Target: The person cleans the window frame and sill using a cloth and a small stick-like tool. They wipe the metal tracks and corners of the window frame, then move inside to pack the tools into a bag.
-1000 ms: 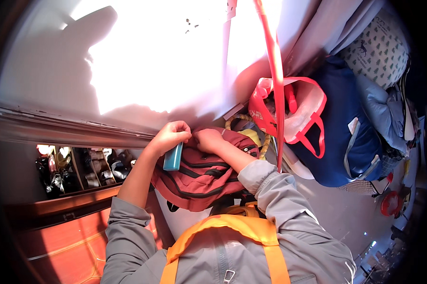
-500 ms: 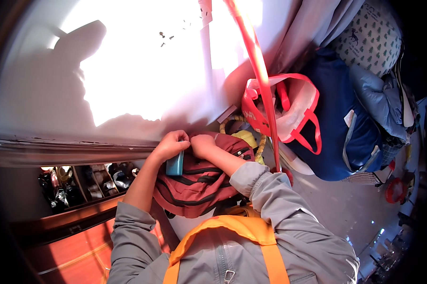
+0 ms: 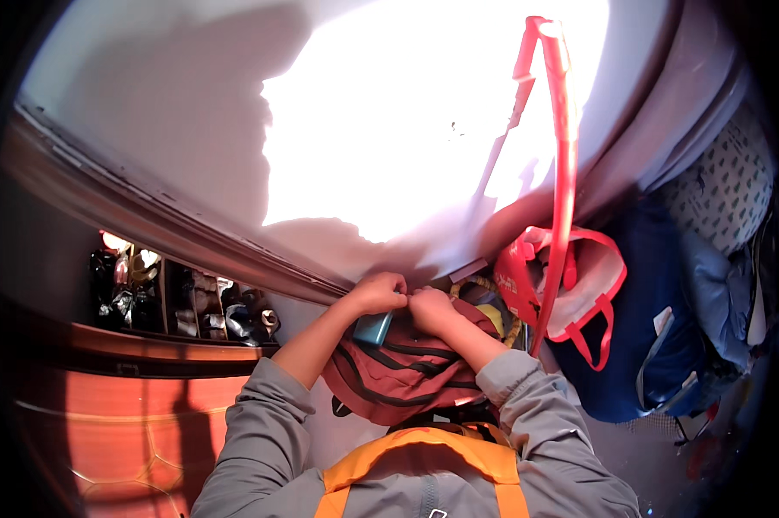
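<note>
A dark red backpack (image 3: 406, 371) with black zips is in front of me, just below the wall. Both hands are at its top edge, fingertips almost meeting. My left hand (image 3: 379, 293) is closed in a pinch, with a flat teal-blue rectangular object (image 3: 373, 330) jutting out below it over the backpack; its kind does not show, and it appears held in that hand. My right hand (image 3: 432, 311) is closed beside it, fingers bent; whatever it pinches is too small or hidden.
A red tote bag (image 3: 609, 268) stands open to the right, a long red pole (image 3: 565, 129) rising in front of it. Beyond are a large navy bag (image 3: 640, 354) and a patterned bundle (image 3: 726, 186). Shoes fill a rack (image 3: 195, 302) at left. Orange straps (image 3: 424, 445) cross my chest.
My view has shifted and tilted, so the backpack and hands appear farther right and lower. My right hand's fingertips have come up close to my left hand's.
</note>
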{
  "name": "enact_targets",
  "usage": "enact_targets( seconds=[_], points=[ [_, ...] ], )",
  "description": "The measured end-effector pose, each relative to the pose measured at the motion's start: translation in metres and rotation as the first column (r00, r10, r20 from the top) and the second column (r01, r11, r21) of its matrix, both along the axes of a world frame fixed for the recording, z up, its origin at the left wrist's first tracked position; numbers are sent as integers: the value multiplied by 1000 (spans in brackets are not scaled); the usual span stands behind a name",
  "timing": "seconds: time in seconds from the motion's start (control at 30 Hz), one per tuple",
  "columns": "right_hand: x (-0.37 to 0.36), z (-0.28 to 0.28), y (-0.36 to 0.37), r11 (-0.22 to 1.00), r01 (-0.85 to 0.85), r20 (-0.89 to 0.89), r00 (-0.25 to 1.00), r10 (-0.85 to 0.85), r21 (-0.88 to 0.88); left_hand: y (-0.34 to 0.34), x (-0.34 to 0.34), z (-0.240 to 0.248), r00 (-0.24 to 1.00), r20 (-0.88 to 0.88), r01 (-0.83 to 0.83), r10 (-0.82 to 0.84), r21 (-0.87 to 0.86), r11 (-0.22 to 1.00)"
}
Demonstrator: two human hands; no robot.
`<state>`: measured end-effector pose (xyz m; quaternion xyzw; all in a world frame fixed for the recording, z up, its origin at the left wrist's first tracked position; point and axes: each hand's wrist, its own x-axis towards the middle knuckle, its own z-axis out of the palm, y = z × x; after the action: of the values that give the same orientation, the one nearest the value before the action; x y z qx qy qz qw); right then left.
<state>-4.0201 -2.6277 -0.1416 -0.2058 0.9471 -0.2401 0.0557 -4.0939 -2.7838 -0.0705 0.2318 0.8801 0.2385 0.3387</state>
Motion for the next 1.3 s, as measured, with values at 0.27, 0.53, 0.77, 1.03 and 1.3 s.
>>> enact_targets(
  seconds=[0.27,0.53,0.77,1.03,1.3],
  points=[
    [-9,30,49,978,1,-330,941,-71,-208,55,-4,-26,920,-214,252,-328,-318,914],
    [16,37,77,934,-358,-286,895,342,-6,51,-3,-38,777,-349,404,-524,-362,840],
    [63,91,128,948,-299,-180,932,315,108,65,-1,-49,726,-494,406,-479,-255,878],
    [98,152,88,701,440,296,898,-326,-561,28,26,116,924,-359,158,131,671,724],
    [164,263,-10,-53,190,197,951,-238,-980,9,110,220,986,-70,138,-149,846,515]
  ],
)
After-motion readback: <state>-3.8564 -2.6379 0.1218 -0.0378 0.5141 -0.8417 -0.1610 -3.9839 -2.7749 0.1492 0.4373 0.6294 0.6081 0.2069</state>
